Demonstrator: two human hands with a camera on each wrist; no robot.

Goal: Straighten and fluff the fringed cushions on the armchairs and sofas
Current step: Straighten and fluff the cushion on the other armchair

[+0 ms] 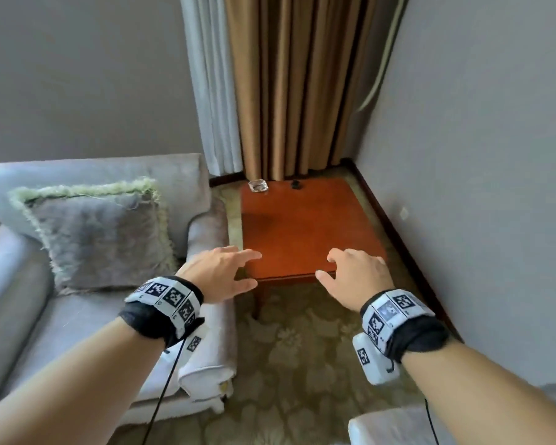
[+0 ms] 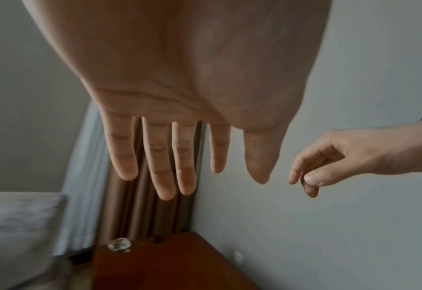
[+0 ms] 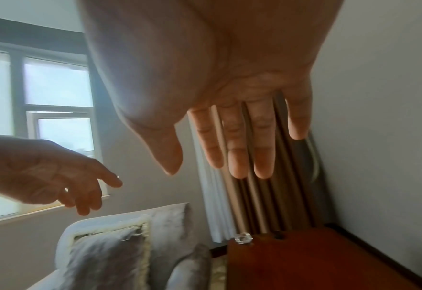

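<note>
A grey furry cushion (image 1: 100,239) with a pale green fringe leans upright against the back of a light grey armchair (image 1: 29,316); the right wrist view shows this cushion (image 3: 105,259) too. My left hand (image 1: 220,273) hovers open in the air just right of the cushion, over the chair's right armrest (image 1: 206,239), holding nothing. My right hand (image 1: 353,276) hangs open over the near edge of the side table, also empty. In the left wrist view the fingers (image 2: 160,157) of the left hand are spread straight. The fingers (image 3: 237,143) in the right wrist view are straight as well.
A red-brown wooden side table (image 1: 305,226) stands in the corner between the armchair and the right wall, with a glass ashtray (image 1: 258,185) and a small dark object (image 1: 295,184) at its far edge. Brown curtains (image 1: 296,85) hang behind. Part of another pale seat (image 1: 395,428) shows at bottom right.
</note>
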